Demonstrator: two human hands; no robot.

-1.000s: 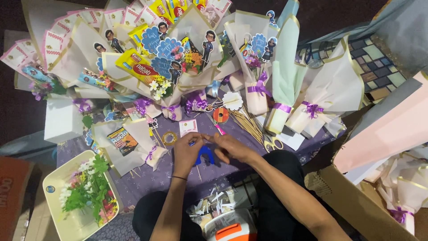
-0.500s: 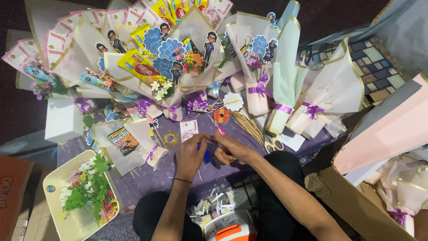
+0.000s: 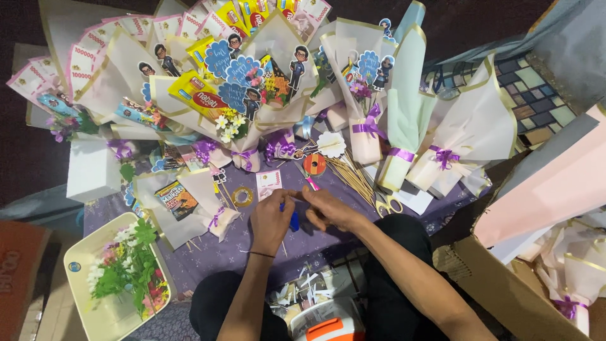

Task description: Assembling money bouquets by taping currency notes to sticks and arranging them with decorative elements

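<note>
My craft corner, total mess

Wrapped bouquets (image 3: 252, 95) fan out on the purple cloth (image 3: 208, 252), scissors (image 3: 386, 203) beside a bundle of skewers (image 3: 350, 177), tape roll (image 3: 242, 196) near my card, tray of fake flowers (image 3: 126, 271) bottom left.

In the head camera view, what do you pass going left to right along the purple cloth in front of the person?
Tray of artificial flowers → small wrapped bouquet → roll of gold ribbon → left hand → small blue object between the hands → right hand → scissors.
</note>
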